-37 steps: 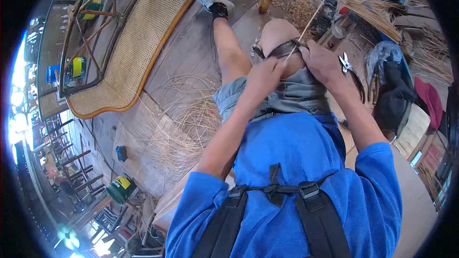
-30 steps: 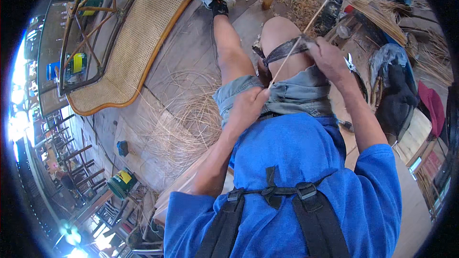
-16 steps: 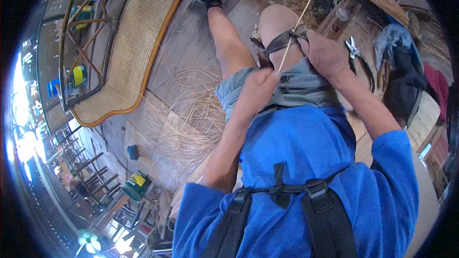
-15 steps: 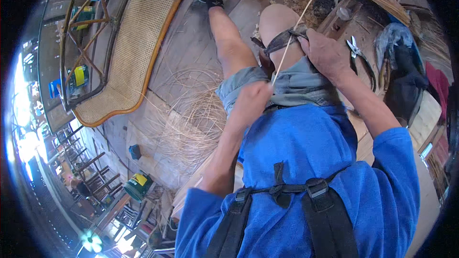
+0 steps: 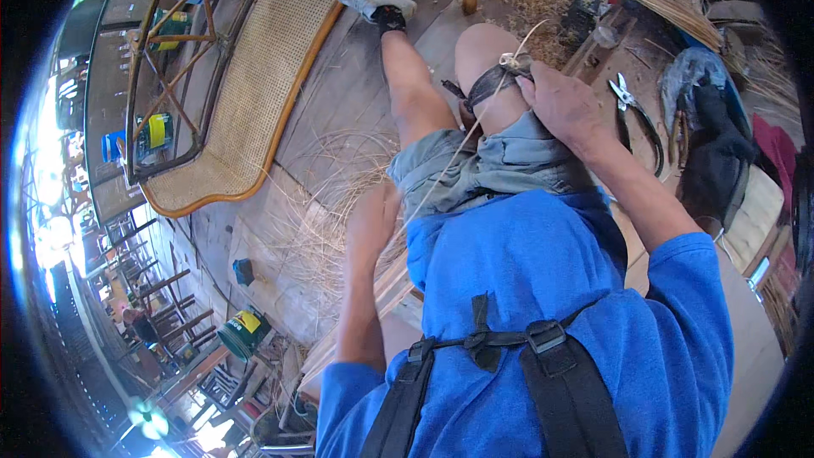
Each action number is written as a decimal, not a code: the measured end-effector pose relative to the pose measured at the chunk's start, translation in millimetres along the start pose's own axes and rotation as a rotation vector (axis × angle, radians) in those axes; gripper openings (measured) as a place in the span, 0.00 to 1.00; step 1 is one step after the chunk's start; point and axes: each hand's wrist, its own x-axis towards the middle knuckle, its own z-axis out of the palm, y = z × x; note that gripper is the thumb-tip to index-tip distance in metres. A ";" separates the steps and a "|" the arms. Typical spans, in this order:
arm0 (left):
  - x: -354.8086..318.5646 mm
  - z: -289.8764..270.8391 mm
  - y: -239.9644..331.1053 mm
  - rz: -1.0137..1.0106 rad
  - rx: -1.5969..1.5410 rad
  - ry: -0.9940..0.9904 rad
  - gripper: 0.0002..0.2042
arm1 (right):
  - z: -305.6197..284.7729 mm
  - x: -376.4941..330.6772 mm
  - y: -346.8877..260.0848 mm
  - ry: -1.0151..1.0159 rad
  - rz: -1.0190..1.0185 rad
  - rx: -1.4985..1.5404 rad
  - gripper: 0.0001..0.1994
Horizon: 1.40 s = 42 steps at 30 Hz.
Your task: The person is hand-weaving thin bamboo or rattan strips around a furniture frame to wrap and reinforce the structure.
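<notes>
A thin, pale cane strip (image 5: 456, 155) runs over my right knee and slants down toward my left hand (image 5: 373, 219), which is closed on it; the fingers are partly blurred. A dark cloth band (image 5: 489, 87) is tied around that knee. My right hand (image 5: 566, 108) presses against the band's right side, thumb and fingers closed where the strip crosses it; what they grip is hidden. A small pale, ring-like piece (image 5: 509, 59) sits on the band beside the fingertips. The strip's free end curls up beyond the knee.
Loose cane strips (image 5: 326, 203) lie tangled on the wooden floor at left. Beyond them rests a woven cane panel (image 5: 254, 93) with a wooden rim. Pliers (image 5: 626, 97) and a dark cloth (image 5: 716, 148) lie at right. A green bucket (image 5: 243, 335) stands at lower left.
My left hand has moved left and toward my body, drawing the cane strip across the knee. The strip's far end has come much closer to the knee. My right hand stays at the band.
</notes>
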 end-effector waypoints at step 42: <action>38.4 -11.3 97.6 0.151 -0.903 -0.364 0.13 | 4.8 -14.7 -39.0 -0.344 0.302 1.619 0.09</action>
